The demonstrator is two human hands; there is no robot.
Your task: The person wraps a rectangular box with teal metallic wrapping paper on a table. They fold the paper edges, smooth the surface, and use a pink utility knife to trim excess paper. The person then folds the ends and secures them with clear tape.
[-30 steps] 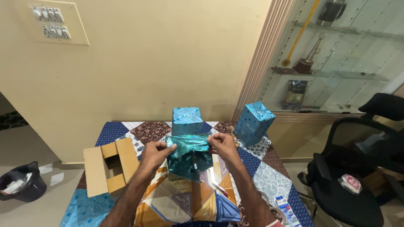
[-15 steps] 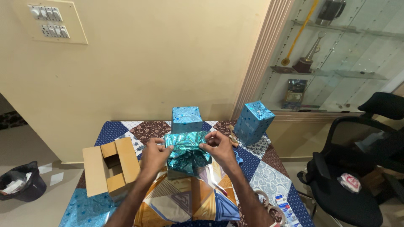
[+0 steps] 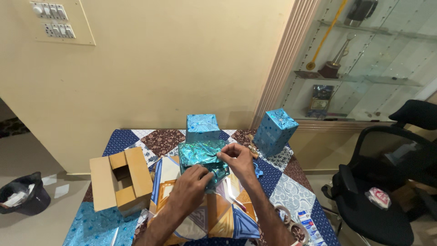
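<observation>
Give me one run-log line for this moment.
left hand: pressing shiny teal foil-wrapped box | right hand: pinching its foil fold | beside: open brown cardboard box

On my feed, an open cardboard box (image 3: 120, 181) sits at the left of the patchwork-covered worktop (image 3: 300, 193). Two blue wrapped parcels stand at the back: a squat one (image 3: 202, 127) and a taller tilted one (image 3: 275, 131). Tape rolls (image 3: 287, 217) lie front right. A black office chair (image 3: 378, 200) stands right, a black bin (image 3: 20, 199) left.
</observation>
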